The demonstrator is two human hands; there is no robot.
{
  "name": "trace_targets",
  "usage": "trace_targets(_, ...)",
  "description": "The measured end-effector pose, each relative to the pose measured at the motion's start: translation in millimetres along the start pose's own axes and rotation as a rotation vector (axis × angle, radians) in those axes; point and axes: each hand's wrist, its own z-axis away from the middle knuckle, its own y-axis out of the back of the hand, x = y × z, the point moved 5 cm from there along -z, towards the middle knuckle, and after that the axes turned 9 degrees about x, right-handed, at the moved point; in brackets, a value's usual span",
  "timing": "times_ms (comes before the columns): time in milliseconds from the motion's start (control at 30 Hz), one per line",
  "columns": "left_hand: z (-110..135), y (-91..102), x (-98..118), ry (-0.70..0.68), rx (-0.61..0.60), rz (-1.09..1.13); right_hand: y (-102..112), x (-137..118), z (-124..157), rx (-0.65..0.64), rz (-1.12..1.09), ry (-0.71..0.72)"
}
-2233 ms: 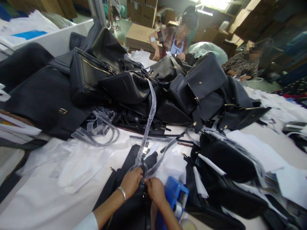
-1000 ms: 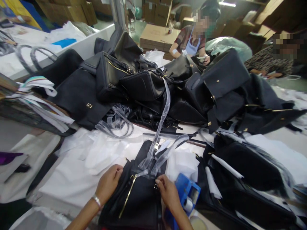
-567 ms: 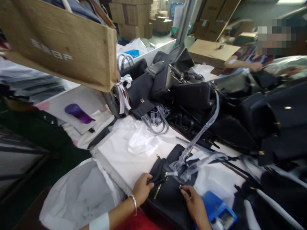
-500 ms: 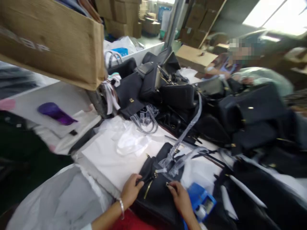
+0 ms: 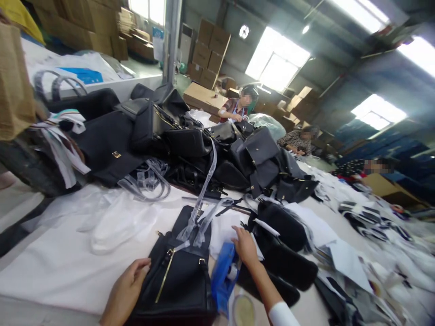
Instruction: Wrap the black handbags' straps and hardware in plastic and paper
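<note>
A black bag point(image 5: 185, 287) with a slanting gold zip point(image 5: 165, 277) lies on the worktop point(image 5: 307, 312), plastic-wrapped straps point(image 5: 205, 183) trailing from its far end. The left hand point(image 5: 127, 287), half curled, is at the bag's left edge; the right hand point(image 5: 247, 248) is over white paper point(image 5: 220, 228), just beside a blue tape dispenser point(image 5: 221, 269). Farther back are heaped black bags point(image 5: 186, 144), a person point(image 5: 233, 109) beyond them, and stacked cardboard boxes point(image 5: 210, 50).

Bag workshop: heaped black bags point(image 5: 186, 142), stacked cartons point(image 5: 208, 52)
</note>
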Motion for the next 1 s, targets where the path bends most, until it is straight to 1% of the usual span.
trace_targets(133,8,-12.5,41,-0.201,0.021,-0.118,-13,6,-12,-0.087,-0.008,0.022)
trace_targets(200,11,-26.1,67,-0.314,-0.005,-0.161,-15,8,-14,-0.118,-0.025,0.041)
trace_targets(233,12,-36.8,82,-0.381,-0.035,-0.170,-16,9,-15,-0.128,-0.036,0.049)
trace_targets(300,10,-66.8,117,-0.535,-0.119,-0.169,-18,11,-15,-0.141,-0.058,0.055)
trace_targets(367,2,-106.3,152,-0.670,-0.192,-0.187,-19,13,-15,-0.144,-0.079,0.048)
trace_targets(400,-5,-128.4,168,-0.709,-0.220,-0.210,-20,14,-14,-0.141,-0.091,0.043)
trace_targets(467,-23,-172.6,195,-0.739,-0.244,-0.221,-21,16,-12,-0.134,-0.120,0.034)
trace_targets(533,-43,-213.8,214,-0.742,-0.260,-0.240,-22,19,-10,-0.128,-0.158,0.030)
trace_targets(600,-62,-246.7,223,-0.721,-0.263,-0.266,-21,25,-10,-0.109,-0.206,0.026)
trace_targets(633,-71,-259.4,225,-0.702,-0.263,-0.281,-20,29,-11,-0.090,-0.230,0.018)
trace_targets(700,-86,-276.8,223,-0.660,-0.266,-0.309,-17,40,-18,-0.020,-0.262,-0.024)
trace_targets(733,-91,-281.9,221,-0.644,-0.269,-0.319,-16,47,-24,0.041,-0.288,-0.065)
trace_targets(800,-96,-286.2,213,-0.627,-0.277,-0.326,-14,59,-38,0.181,-0.404,-0.176)
trace_targets(867,-94,-284.7,205,-0.623,-0.286,-0.314,-17,66,-51,0.275,-0.560,-0.264)
trace_targets(933,-90,-280.5,197,-0.615,-0.297,-0.287,-22,65,-62,0.286,-0.673,-0.291)
trace_targets(1000,-86,-277.4,191,-0.602,-0.315,-0.244,-26,60,-66,0.278,-0.736,-0.286)
